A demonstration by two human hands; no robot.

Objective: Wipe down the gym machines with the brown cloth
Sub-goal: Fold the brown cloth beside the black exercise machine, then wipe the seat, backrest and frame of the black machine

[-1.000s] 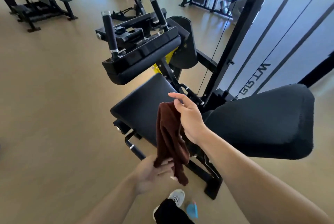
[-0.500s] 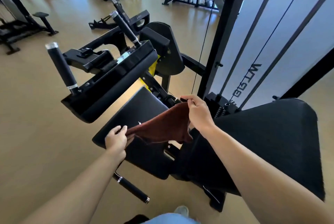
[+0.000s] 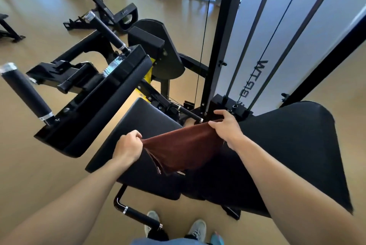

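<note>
The brown cloth (image 3: 182, 147) is stretched between both my hands, above the black seat pad (image 3: 144, 126) of a gym machine. My left hand (image 3: 128, 145) grips the cloth's left end in a fist. My right hand (image 3: 227, 128) pinches its right end near the gap between seat and back pad (image 3: 293, 151). The cloth's lower edge sags toward me, hanging just over the seat; whether it touches the pad I cannot tell.
A black chest pad (image 3: 99, 106) with two upright handles (image 3: 25, 94) juts out at left. The weight stack frame (image 3: 223, 39) and guide rods rise behind. A low handle (image 3: 138, 215) sits near my shoes. Other machines stand on the tan floor beyond.
The cloth went from hanging bunched to spread out between both hands. My left hand moved up and left, and my view came closer over the seat.
</note>
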